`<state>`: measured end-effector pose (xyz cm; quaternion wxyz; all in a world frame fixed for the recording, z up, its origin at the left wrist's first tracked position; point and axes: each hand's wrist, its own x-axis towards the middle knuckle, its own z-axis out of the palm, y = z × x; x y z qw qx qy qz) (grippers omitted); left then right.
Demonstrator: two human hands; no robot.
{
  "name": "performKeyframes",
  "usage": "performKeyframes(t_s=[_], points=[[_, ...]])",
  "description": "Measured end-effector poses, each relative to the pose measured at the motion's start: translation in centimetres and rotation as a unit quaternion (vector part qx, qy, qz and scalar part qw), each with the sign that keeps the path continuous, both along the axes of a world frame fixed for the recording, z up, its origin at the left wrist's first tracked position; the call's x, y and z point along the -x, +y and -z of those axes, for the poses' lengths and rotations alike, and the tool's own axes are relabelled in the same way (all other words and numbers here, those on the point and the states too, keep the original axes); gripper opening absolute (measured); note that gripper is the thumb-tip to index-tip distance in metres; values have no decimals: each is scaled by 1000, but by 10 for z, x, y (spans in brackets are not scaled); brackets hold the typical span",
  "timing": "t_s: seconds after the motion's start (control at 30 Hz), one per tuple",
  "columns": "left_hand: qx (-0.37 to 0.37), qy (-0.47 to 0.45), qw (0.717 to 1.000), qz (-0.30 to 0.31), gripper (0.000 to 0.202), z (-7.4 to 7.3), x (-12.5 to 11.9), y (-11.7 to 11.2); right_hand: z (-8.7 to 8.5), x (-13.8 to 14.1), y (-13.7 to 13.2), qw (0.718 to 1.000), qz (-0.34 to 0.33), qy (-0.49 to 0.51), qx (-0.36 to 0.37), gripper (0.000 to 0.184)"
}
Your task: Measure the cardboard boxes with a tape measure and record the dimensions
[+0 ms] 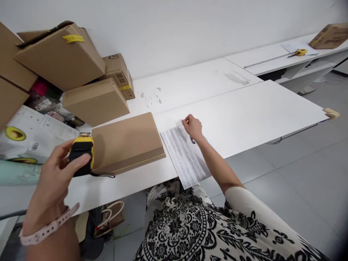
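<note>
My left hand [56, 170] is wrapped round a black and yellow tape measure [85, 146], held up at the left end of a flat closed cardboard box [127, 139]. A dark wrist strap hangs from the tape measure, and a bit of metal shows at its top. To the right of the box lies a printed sheet [181, 152] with dense rows of text, reaching over the table's front edge. At its far edge is my right hand [192, 125], fingers curled together; what they hold, if anything, is hidden. Part of a small dark object [193, 140] shows beside my right wrist.
More cardboard boxes [59, 58] are stacked at the left, by a white carton with avocado pictures [35, 134]. The white table [244, 112] runs right to a corner guard [331, 113]. Farther off are another tape measure [301, 52] and a box [330, 36].
</note>
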<state>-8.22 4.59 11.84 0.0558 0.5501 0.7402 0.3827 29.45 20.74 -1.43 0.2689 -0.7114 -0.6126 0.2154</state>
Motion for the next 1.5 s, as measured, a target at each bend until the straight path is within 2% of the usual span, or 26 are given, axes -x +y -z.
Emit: performKeyframes(t_s=[0.07, 0.13, 0.2, 0.3, 0.37, 0.4, 0.43, 0.47, 0.5, 0.53, 0.57, 0.6, 0.63, 0.67, 0.73, 0.8, 0.87, 0.97, 1.1, 1.2, 1.3, 1.5], points=[[48, 77, 996, -16, 73, -3, -12, 13, 10, -16, 14, 994, 9, -98, 53, 23], [92, 167, 982, -13, 82, -4, -29, 27, 18, -23, 22, 987, -25, -131, 88, 28], [127, 241, 962, 9, 85, -2, -42, 40, 25, -25, 27, 989, -69, -96, 94, 26], [165, 274, 947, 42, 84, 8, -47, 53, 29, -31, 32, 990, -115, -21, 83, 23], [112, 298, 946, 52, 80, 14, -49, 52, 27, -42, 34, 987, -134, 54, 76, 25], [56, 315, 946, 54, 77, 17, -54, 47, 25, -49, 34, 977, -146, 139, 69, 26], [-6, 329, 942, 62, 76, 21, -62, 40, 22, -55, 35, 954, -160, 248, 59, 28], [-72, 338, 935, 75, 75, 25, -76, 32, 20, -61, 36, 915, -172, 362, 46, 29], [-119, 334, 928, 114, 75, 31, -95, 23, 17, -65, 36, 867, -182, 462, 33, 32], [-140, 301, 922, 199, 73, 39, -119, 15, 14, -67, 37, 826, -188, 531, 22, 35], [-161, 252, 915, 270, 69, 51, -146, 10, 13, -67, 39, 803, -192, 565, 14, 39], [-161, 210, 904, 335, 63, 65, -175, 8, 12, -65, 40, 795, -190, 576, 7, 41], [-142, 181, 894, 386, 56, 82, -203, 9, 13, -61, 42, 799, -181, 574, -1, 41], [-115, 165, 890, 410, 49, 100, -230, 15, 16, -55, 45, 809, -166, 564, -5, 41], [-33, 157, 899, 407, 44, 136, -271, 37, 26, -42, 49, 834, -134, 536, -4, 45], [44, 168, 913, 369, 51, 165, -295, 66, 38, -32, 54, 848, -118, 516, 14, 52], [96, 174, 920, 337, 58, 183, -304, 92, 50, -28, 56, 854, -119, 506, 34, 57], [124, 186, 926, 304, 60, 192, -305, 113, 58, -29, 55, 880, -122, 458, 24, 51], [102, 194, 930, 295, 62, 198, -302, 118, 58, -34, 50, 920, -134, 368, -11, 39], [89, 180, 935, 291, 61, 202, -301, 118, 61, -36, 49, 923, -140, 360, -2, 34], [87, 176, 936, 291, 61, 203, -301, 118, 67, -36, 51, 920, -132, 368, 8, 38], [86, 155, 939, 296, 61, 203, -299, 119, 70, -35, 53, 947, -89, 308, -15, 35]])
